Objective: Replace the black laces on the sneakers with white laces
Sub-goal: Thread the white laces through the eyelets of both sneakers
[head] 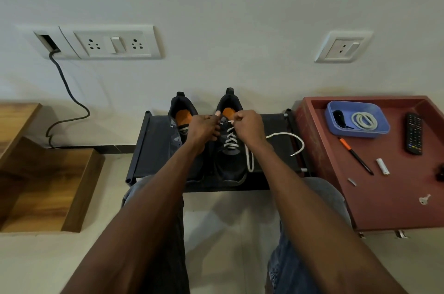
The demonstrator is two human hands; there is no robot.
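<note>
Two dark sneakers with orange insoles stand side by side on a black rack (153,149). The right sneaker (230,166) carries a white lace (230,141) crossed through several eyelets; its free end (288,136) loops out to the right over the rack. My right hand (247,126) pinches the lace tip near the top eyelets. My left hand (204,125) grips the tongue and collar of that sneaker. The left sneaker (179,130) has no lace that I can see and is partly hidden by my left arm.
A red tray table (384,197) stands at the right with a blue box (336,129) holding a coiled white lace (364,120) and a black lace (339,117), plus a remote (414,134), pen, key and small items. Wooden steps (43,173) lie left. The wall is just behind.
</note>
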